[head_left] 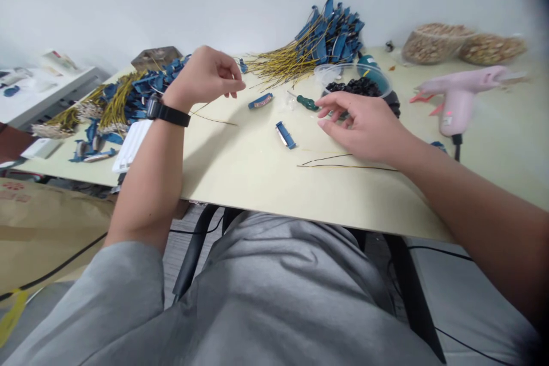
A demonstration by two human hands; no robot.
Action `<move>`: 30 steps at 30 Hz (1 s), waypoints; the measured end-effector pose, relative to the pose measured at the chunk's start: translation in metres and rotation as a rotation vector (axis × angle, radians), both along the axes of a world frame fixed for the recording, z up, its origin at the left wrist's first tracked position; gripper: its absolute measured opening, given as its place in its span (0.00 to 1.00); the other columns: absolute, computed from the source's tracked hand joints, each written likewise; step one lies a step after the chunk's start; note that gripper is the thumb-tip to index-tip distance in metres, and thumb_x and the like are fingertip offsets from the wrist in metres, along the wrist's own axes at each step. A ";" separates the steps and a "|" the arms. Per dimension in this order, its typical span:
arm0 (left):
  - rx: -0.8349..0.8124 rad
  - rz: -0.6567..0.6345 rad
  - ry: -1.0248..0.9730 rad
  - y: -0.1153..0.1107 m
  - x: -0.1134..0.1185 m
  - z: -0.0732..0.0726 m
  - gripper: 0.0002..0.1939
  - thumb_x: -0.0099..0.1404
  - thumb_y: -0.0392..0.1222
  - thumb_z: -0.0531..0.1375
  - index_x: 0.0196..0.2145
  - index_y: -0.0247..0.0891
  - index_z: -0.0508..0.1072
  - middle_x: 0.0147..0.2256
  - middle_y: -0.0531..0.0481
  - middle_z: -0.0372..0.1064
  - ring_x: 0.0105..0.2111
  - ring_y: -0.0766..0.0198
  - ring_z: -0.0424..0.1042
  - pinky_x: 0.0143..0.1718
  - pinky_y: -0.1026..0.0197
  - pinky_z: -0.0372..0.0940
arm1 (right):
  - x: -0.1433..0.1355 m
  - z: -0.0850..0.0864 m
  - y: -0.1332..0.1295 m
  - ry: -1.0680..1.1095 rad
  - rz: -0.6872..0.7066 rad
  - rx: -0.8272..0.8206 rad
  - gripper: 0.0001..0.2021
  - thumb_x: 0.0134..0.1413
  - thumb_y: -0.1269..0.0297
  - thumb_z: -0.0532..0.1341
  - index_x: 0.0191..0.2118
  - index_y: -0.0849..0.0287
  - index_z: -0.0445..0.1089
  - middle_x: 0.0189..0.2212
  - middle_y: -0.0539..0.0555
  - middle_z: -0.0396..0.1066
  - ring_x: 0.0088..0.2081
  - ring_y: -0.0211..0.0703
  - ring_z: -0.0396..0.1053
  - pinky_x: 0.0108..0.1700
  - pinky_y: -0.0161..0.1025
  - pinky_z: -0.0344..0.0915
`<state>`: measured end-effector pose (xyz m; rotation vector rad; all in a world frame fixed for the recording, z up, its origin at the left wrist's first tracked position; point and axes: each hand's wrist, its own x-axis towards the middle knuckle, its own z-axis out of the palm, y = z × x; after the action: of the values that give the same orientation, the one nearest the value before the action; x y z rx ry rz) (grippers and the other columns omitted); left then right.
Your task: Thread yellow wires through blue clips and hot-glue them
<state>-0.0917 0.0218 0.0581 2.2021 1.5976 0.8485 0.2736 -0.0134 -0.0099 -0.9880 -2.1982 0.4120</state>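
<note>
My left hand [211, 75] is raised over the table, its fingers curled with thumb and fingertips close together; whatever they hold, if anything, is too small to make out. My right hand [358, 124] hovers beside the tub of black pieces [358, 86], fingers loosely bent and thumb apart, nothing visible between them. Between the hands lie a blue piece with a pale patterned side [261, 101] and a second blue piece [285, 135]. A green-handled screwdriver [307, 102] is near my right fingertips. Thin dark wires [338, 166] lie below that hand.
Blue parts on yellow wires [326, 40] are heaped against the wall. More bundles [118, 100] lie at the left near a wooden block [156, 57]. A pink glue gun [461, 94] stands at the right, with bags of light pieces [435, 43] behind it.
</note>
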 end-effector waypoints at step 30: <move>-0.482 -0.370 0.089 -0.007 0.055 -0.022 0.08 0.72 0.44 0.67 0.37 0.38 0.79 0.26 0.50 0.77 0.23 0.65 0.70 0.31 0.61 0.66 | -0.013 -0.003 -0.002 -0.114 0.033 0.054 0.15 0.67 0.60 0.66 0.52 0.60 0.86 0.40 0.59 0.84 0.37 0.49 0.72 0.44 0.45 0.64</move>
<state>-0.0367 0.0144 0.0358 2.0942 1.2069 0.2308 0.2607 -0.0156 -0.0125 -0.9690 -2.3182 0.3164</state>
